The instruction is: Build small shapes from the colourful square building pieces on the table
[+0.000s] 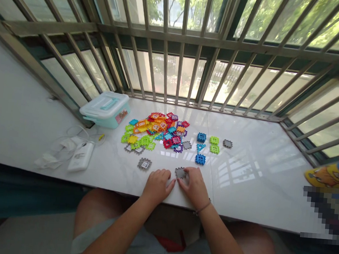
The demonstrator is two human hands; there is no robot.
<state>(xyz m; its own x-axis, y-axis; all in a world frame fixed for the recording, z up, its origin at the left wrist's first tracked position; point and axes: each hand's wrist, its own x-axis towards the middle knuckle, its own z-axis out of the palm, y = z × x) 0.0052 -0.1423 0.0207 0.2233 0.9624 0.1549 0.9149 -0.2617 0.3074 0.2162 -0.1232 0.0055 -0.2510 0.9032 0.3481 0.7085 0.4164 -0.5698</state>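
Two hands of ours rested well apart from each other at the near side of the heap of coloured tiles (157,130), our landmark. Our right hand (194,187) had its thumb and forefinger closed about the edges of a grey tile (180,173), in front of the heap and toward its right end. We could not tell whether that piece lay flat. Our left hand (157,184), fingers curled and thumb standing away from them, sat in front of the heap, just beside the same piece; we could not see under its palm.

Nearer to us than the heap, left of our hands, we had a grey window tile (144,164). Right of the heap we saw a blue stack (201,137), a blue triangle (200,147) and a blue window tile (200,159) in a column, then two green pieces (214,145), and farthest from the heap a lone grey piece (227,143). Behind the heap, to its left, we had a lidded box (108,106); left of the heap and nearer us, a white device (80,157) with a cable and crumpled tissue (60,153) beside it.
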